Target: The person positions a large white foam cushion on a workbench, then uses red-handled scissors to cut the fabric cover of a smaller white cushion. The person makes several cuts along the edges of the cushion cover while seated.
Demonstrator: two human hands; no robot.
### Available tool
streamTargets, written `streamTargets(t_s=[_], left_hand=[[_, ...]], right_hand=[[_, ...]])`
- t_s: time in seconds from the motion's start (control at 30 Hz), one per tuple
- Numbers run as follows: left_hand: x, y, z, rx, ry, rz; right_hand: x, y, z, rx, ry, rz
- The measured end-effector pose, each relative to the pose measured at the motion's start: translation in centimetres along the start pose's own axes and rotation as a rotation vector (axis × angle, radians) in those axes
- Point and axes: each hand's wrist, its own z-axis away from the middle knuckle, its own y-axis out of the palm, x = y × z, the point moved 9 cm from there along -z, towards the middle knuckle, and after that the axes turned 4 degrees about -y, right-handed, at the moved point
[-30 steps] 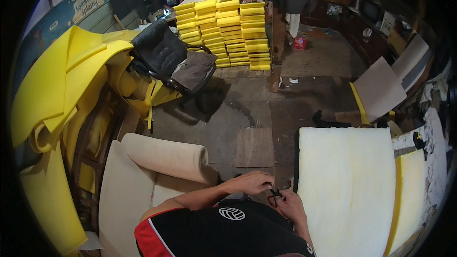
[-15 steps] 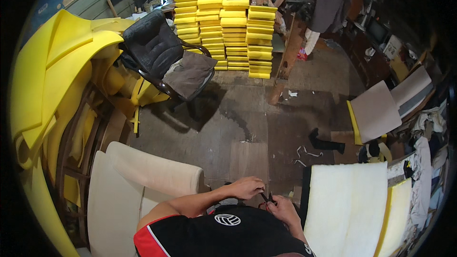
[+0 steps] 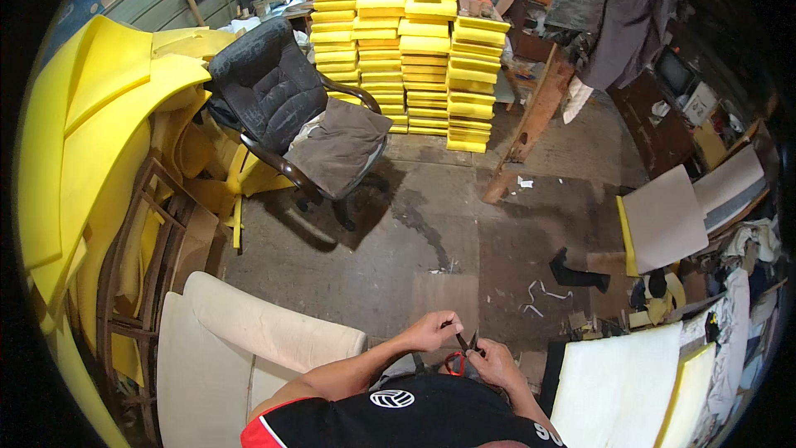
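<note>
My left hand (image 3: 433,330) is in front of my body, its thumb and fingertips pinched on a thin dark strip (image 3: 462,340). Close beside it, my right hand (image 3: 496,362) is closed around what look like scissors (image 3: 453,363), with a red loop handle showing below and a dark pointed part rising by the fingers. The strip's far end lies near that pointed part; whether they touch is too small to tell. A cream upholstered seat (image 3: 274,311) stands at my left, under my left forearm. On my right lies a white padded panel (image 3: 613,382).
A black office chair (image 3: 269,91) stands ahead on the left, beside draped yellow foam sheets (image 3: 91,141). Tall stacks of yellow foam pads (image 3: 381,58) rise at the back. A wooden plank (image 3: 535,129) leans nearby. White scraps (image 3: 539,294) and a black piece (image 3: 580,271) lie on the floor.
My view has shifted, and my hands sit slightly lower in it. The red loop and the dark pointed part show more clearly now. Both hands keep their holds.
</note>
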Motion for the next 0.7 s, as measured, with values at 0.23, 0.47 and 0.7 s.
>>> streamTargets(t_s=[0.23, 0.47, 0.7], left_hand=[[-2.1, -4.4, -4.7, -0.3, 0.061, -0.434], [-7.0, -9.3, -9.3, -0.114, 0.102, -0.534], [-8.3, -9.9, -12.3, -0.103, -0.007, -0.548]], right_hand=[[0.7, -3.7, -7.7, 0.016, -0.105, 0.042], [3.8, -9.1, -15.4, 0.157, -0.328, 0.126], [3.7, -10.9, -19.1, 0.408, -0.306, 0.1]])
